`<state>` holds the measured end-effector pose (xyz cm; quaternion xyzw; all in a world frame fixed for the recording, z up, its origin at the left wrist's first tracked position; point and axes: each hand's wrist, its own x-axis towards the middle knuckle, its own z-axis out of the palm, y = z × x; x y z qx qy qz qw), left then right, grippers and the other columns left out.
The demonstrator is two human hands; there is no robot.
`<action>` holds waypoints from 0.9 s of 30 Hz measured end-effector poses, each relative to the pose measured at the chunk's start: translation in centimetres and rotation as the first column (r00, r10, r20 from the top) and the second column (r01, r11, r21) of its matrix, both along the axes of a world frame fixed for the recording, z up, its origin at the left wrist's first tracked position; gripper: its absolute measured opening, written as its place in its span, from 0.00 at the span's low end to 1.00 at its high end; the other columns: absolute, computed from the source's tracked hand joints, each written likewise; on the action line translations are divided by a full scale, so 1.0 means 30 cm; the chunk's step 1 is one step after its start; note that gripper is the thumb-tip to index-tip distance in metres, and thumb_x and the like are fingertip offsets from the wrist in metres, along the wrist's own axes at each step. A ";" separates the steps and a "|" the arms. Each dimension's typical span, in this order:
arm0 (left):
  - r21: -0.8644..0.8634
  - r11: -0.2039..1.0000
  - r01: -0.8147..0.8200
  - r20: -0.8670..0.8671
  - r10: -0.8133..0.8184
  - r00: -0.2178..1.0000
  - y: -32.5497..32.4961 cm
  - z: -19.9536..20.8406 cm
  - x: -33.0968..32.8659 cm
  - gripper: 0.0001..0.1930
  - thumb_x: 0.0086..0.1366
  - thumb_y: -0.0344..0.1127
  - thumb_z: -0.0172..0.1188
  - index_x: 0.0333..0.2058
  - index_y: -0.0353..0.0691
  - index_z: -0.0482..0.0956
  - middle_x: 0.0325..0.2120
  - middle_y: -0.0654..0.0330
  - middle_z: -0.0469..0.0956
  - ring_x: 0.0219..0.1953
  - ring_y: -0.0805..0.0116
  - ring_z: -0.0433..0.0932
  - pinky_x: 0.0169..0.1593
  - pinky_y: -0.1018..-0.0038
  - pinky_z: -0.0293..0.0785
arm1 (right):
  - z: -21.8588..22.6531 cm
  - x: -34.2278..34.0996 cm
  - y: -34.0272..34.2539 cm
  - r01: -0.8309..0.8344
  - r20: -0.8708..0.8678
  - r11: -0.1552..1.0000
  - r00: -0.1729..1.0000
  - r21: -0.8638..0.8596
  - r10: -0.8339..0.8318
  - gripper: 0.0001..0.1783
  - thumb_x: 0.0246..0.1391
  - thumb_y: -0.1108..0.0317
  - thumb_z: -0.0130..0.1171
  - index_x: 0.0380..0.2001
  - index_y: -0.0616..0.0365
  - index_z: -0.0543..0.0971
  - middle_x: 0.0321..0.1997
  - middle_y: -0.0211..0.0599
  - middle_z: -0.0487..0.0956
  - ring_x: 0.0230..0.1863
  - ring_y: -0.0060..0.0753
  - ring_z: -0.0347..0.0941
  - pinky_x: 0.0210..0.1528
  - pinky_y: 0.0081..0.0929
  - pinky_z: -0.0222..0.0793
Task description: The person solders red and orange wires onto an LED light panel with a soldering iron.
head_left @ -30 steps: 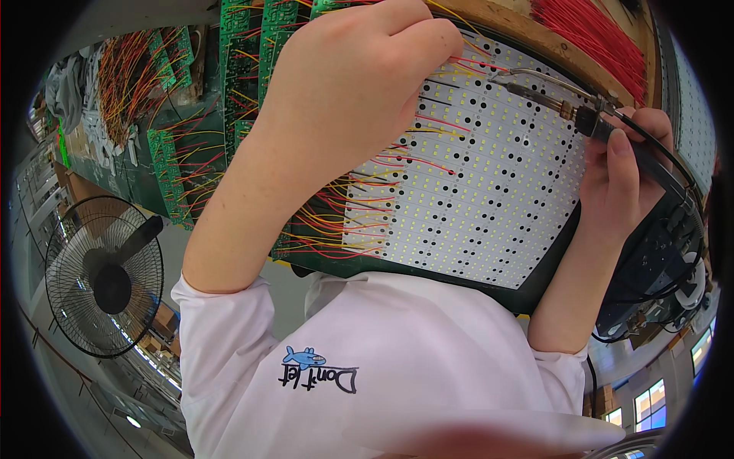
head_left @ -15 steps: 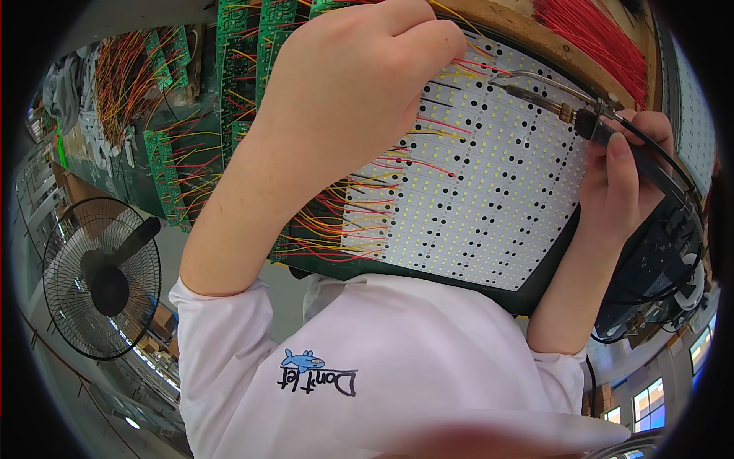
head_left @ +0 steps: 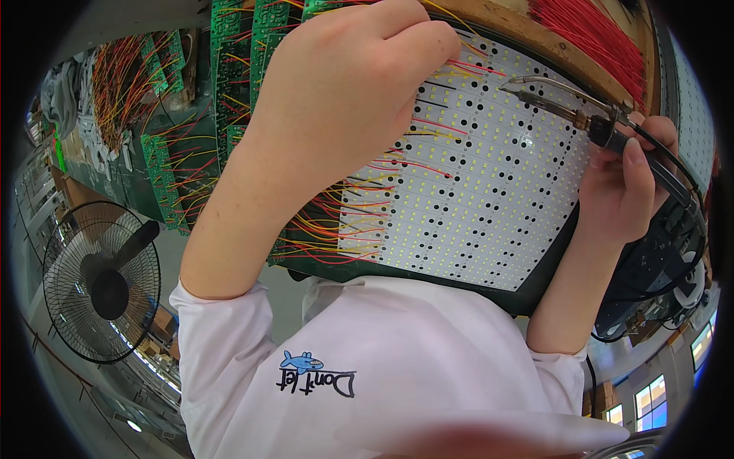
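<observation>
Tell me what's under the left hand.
Red and yellow wires and a white panel extend from beneath the left hand, green circuit boards beside it. Whatever lies directly under it is hidden.

A: Left side?
B: Black fan, round wire cage, dark hub. Brown boxes show just past its right edge.
A: Lower left?
B: Small lamp, lit, white.
A: Lower right?
B: Bright window, dark frame, leaning near the rim.

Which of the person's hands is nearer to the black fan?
Left. The left hand is above and right of the black fan in the picture; the right hand is much farther right, holding the soldering iron.
</observation>
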<state>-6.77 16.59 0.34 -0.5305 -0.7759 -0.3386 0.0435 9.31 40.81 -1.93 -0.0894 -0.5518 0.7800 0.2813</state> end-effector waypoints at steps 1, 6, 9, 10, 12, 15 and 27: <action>0.017 1.000 0.006 0.000 -0.006 1.000 0.001 0.001 0.000 0.11 0.51 0.22 0.62 0.36 0.39 0.80 0.29 0.58 0.76 0.30 0.55 0.79 0.34 0.65 0.76 | 0.009 0.003 -0.003 -0.029 0.008 1.000 1.000 0.004 0.029 0.14 0.55 0.79 0.59 0.45 0.65 0.72 0.38 0.39 0.76 0.37 0.26 0.77 0.36 0.18 0.74; 0.128 0.985 0.120 -0.112 -0.106 0.988 0.011 -0.020 -0.019 0.11 0.52 0.26 0.66 0.36 0.39 0.82 0.29 0.59 0.74 0.29 0.59 0.76 0.33 0.69 0.75 | 0.009 0.004 -0.001 -0.056 0.000 0.998 0.998 -0.030 0.056 0.14 0.55 0.78 0.58 0.45 0.65 0.71 0.38 0.39 0.75 0.41 0.27 0.77 0.41 0.19 0.76; 0.121 0.979 0.165 -0.114 -0.151 0.982 -0.001 -0.040 -0.038 0.11 0.52 0.28 0.68 0.37 0.40 0.83 0.29 0.60 0.73 0.30 0.62 0.74 0.33 0.70 0.73 | 0.019 0.004 0.002 -0.031 0.032 0.999 0.999 -0.021 0.032 0.13 0.55 0.78 0.58 0.44 0.65 0.71 0.37 0.39 0.75 0.39 0.27 0.76 0.40 0.20 0.76; 0.106 0.971 0.213 -0.220 -0.186 0.958 0.004 -0.061 -0.059 0.11 0.53 0.28 0.68 0.37 0.40 0.83 0.29 0.60 0.73 0.30 0.62 0.73 0.33 0.71 0.73 | 0.015 0.005 0.012 -0.093 0.022 0.996 0.995 -0.007 0.093 0.13 0.55 0.78 0.58 0.43 0.65 0.70 0.37 0.40 0.75 0.38 0.27 0.76 0.40 0.20 0.75; 0.085 0.962 0.259 -0.322 -0.219 0.921 -0.005 -0.066 -0.064 0.11 0.53 0.27 0.68 0.37 0.41 0.84 0.29 0.60 0.73 0.31 0.62 0.73 0.33 0.71 0.73 | 0.017 0.003 0.012 -0.155 0.013 0.988 0.988 0.006 0.155 0.12 0.55 0.78 0.58 0.43 0.65 0.70 0.37 0.40 0.75 0.37 0.26 0.75 0.40 0.19 0.75; 0.233 0.943 0.238 -0.044 -0.235 0.971 0.009 0.053 -0.006 0.09 0.52 0.26 0.69 0.35 0.41 0.84 0.27 0.61 0.73 0.28 0.62 0.74 0.31 0.71 0.73 | 0.025 0.002 -0.006 -0.103 0.052 0.995 0.993 0.016 0.102 0.11 0.55 0.78 0.58 0.41 0.64 0.69 0.37 0.40 0.74 0.36 0.25 0.74 0.40 0.19 0.73; 0.093 0.987 0.132 -0.070 -0.126 0.990 -0.014 -0.014 0.012 0.11 0.47 0.22 0.72 0.31 0.40 0.87 0.24 0.61 0.81 0.22 0.68 0.77 0.23 0.80 0.71 | 0.009 0.002 0.017 -0.181 0.026 0.983 0.983 0.037 0.180 0.12 0.54 0.79 0.58 0.42 0.65 0.71 0.38 0.39 0.75 0.35 0.22 0.74 0.37 0.15 0.72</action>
